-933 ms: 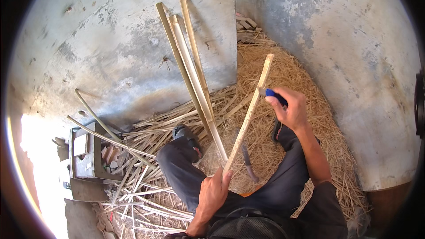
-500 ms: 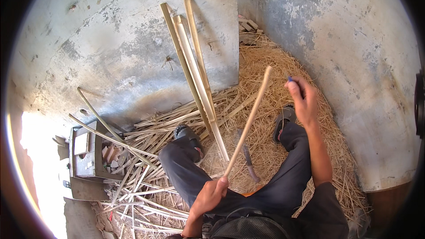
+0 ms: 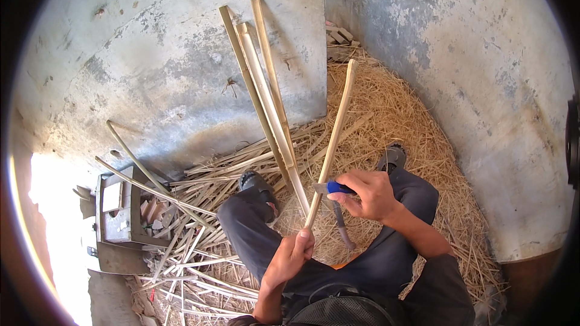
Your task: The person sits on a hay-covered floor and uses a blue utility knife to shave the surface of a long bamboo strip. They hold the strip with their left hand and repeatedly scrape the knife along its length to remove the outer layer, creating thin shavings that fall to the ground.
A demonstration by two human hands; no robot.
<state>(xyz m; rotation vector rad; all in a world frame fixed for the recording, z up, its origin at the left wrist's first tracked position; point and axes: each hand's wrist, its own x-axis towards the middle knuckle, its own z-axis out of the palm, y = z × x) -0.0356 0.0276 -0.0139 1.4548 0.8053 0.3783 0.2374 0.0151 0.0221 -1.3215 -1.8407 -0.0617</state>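
Both hands were occupied: left hand [image 3: 295, 255] gripped the bamboo strip [image 3: 331, 148] low, above the knees; right hand [image 3: 370, 193] held a blue-handled knife [image 3: 329, 188] against it. Risk: blade slipping toward gripping fingers.

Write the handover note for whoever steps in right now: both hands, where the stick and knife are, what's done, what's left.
Left hand: closed around the lower end of the bamboo strip, which slants up and away over the lap.
Right hand: grips the blue-handled knife, blade against the strip low down, just above the left hand.
Around: three more strips lean on the concrete wall; a heap of shavings covers the floor; a second tool lies between the legs.
Done: plenty of shavings show much whittling already.
Left: how much of this strip is finished cannot be told.
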